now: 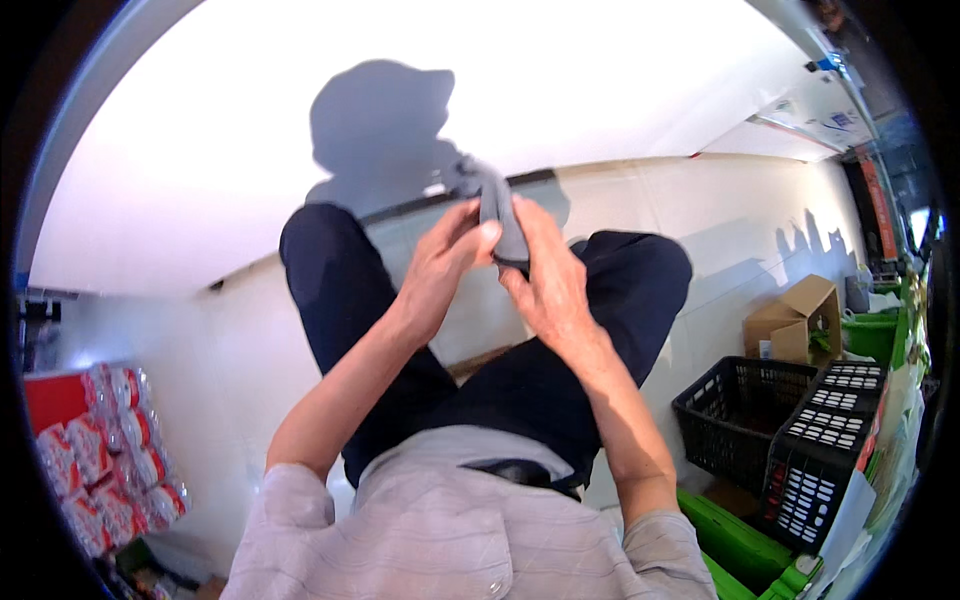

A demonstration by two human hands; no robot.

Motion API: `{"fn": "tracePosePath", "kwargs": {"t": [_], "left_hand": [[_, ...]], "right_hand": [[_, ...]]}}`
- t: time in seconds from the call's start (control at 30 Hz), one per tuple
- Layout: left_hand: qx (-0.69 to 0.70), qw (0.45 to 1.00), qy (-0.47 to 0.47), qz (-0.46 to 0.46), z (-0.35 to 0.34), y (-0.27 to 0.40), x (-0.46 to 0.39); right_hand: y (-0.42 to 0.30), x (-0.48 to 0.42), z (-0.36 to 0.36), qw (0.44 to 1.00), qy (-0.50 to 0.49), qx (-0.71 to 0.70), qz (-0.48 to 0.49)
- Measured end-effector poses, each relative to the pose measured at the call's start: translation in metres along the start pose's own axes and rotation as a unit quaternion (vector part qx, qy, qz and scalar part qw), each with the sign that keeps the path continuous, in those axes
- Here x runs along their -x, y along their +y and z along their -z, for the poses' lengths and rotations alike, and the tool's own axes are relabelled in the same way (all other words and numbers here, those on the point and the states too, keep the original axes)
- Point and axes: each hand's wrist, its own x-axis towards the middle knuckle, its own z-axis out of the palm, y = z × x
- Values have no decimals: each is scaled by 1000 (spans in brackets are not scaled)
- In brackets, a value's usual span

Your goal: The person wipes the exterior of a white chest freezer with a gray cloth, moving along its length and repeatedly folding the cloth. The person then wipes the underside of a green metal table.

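Note:
My left hand (439,270) and my right hand (553,289) are held up between my bent knees. Both grip a narrow, folded piece of grey fabric (499,214), one from each side. The fabric's dark lower end lies near my right thumb and fingers, and its upper end is bunched and slightly blurred. My left thumb presses against its side. What the piece of fabric is cannot be told for certain.
A large white panel (600,90) stands ahead, bearing my shadow. At right are black plastic crates (731,424), a cardboard box (787,330) and green crates (739,540). Several red-and-white plastic-wrapped packs (112,465) lie at left. Pale floor (217,397) surrounds me.

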Motion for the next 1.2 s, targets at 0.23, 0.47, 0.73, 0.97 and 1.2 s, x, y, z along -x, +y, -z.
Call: {"fn": "tracePosePath", "kwargs": {"t": [0.23,0.47,0.73,0.97,1.2], "left_hand": [[-90,981,140,-100,13,-12,-8],[25,999,-4,40,24,9,8],[-289,945,-149,-38,27,18,3],[-353,924,-112,-97,12,11,-9],[-311,944,-101,-34,7,12,-35]], "right_hand": [[5,-6,27,930,-47,-265,-248],[19,8,36,860,-123,-437,-235],[32,5,65,866,-280,-366,-194],[32,9,44,888,-333,-274,-160],[44,5,37,924,-209,-235,-219]]}}
